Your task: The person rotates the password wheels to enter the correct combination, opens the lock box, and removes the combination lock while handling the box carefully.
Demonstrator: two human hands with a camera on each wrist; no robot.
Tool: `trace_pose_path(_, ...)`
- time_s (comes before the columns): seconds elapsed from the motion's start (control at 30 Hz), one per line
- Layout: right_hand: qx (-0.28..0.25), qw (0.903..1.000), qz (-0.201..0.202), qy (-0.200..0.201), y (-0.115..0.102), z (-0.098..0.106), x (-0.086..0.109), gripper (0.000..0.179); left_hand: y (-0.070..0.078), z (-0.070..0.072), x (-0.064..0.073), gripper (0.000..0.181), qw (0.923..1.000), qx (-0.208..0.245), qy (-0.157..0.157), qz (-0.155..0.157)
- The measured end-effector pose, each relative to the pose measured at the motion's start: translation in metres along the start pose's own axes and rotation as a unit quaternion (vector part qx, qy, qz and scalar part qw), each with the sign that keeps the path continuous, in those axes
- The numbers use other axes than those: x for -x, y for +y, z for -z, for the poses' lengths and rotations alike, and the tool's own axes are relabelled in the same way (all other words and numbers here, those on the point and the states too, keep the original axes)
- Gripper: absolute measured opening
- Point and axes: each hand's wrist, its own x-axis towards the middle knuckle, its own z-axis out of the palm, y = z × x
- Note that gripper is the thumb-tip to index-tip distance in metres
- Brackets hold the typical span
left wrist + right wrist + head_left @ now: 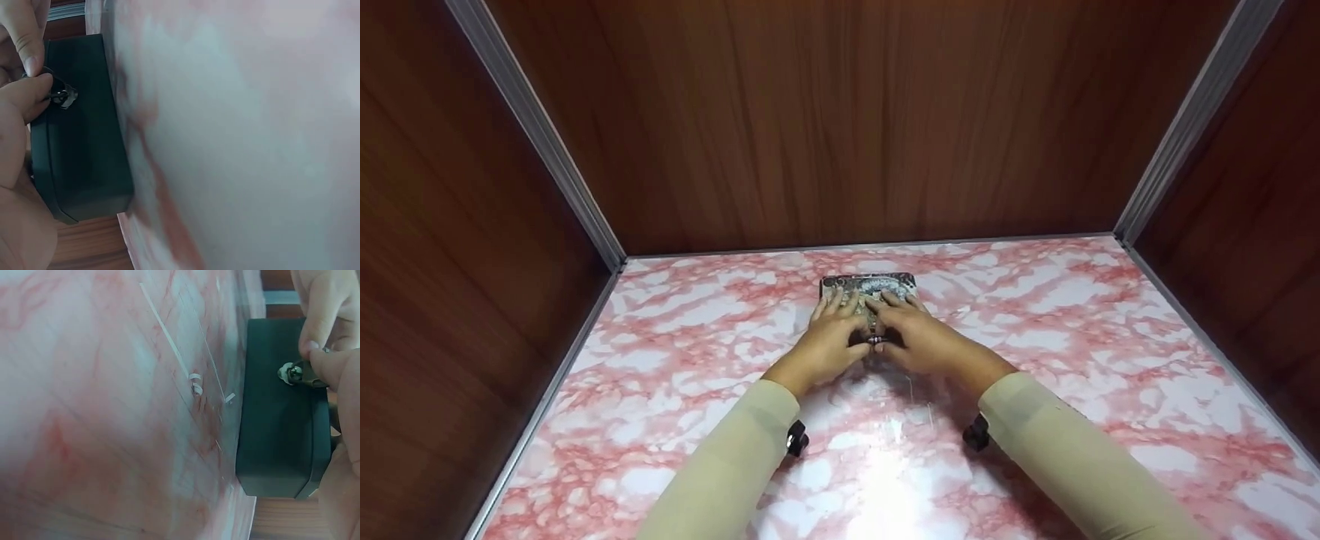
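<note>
A small box with a patterned lid and dark green sides stands on the table in front of me. Across its lid lie the spread fingers of my left hand and right hand, side by side. Both thumbs come together at the front edge, their tips touching the metal clasp. A thin ring or hasp of the clasp sticks out under the thumb tips in the left wrist view. Much of the lid is hidden by the hands.
The table has a red and white marbled top. Brown wood-grain panels with metal edging enclose its back and sides. Thin pale strips show on the tabletop before the box, and bright glare falls nearer me.
</note>
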Motion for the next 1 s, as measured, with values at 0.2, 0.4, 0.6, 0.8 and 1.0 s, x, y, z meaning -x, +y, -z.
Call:
trace_pose_path(0.2,-0.002,1.0,0.005,0.004,0.0003,0.0028,0.0003,0.029,-0.0012,-0.0011,-0.0018,0.02,0.9999,0.007,0.011,-0.007)
trace_pose_path(0.4,-0.011,0.9999,0.0,-0.003,0.0015,0.0018,-0.0004,0.029,-0.0017,-0.0023,-0.0006,0.019,0.9999,0.007,0.013,-0.004)
trace_pose_path(0.6,-0.006,1.0,-0.007,-0.001,0.0014,-0.0017,-0.0003,0.077,-0.0038,-0.0047,0.001,0.022,0.9999,0.007,0.012,0.003)
trace_pose_path(0.8,-0.005,1.0,-0.006,-0.001,-0.0001,-0.0014,0.0012,0.061,-0.004,-0.0058,0.0011,0.021,0.9999,0.009,0.012,0.004)
trace_pose_path(1.0,-0.003,1.0,0.0,0.003,0.0003,-0.0014,0.0011,0.035,-0.0049,-0.0053,0.001,0.021,0.9998,0.015,0.01,0.007)
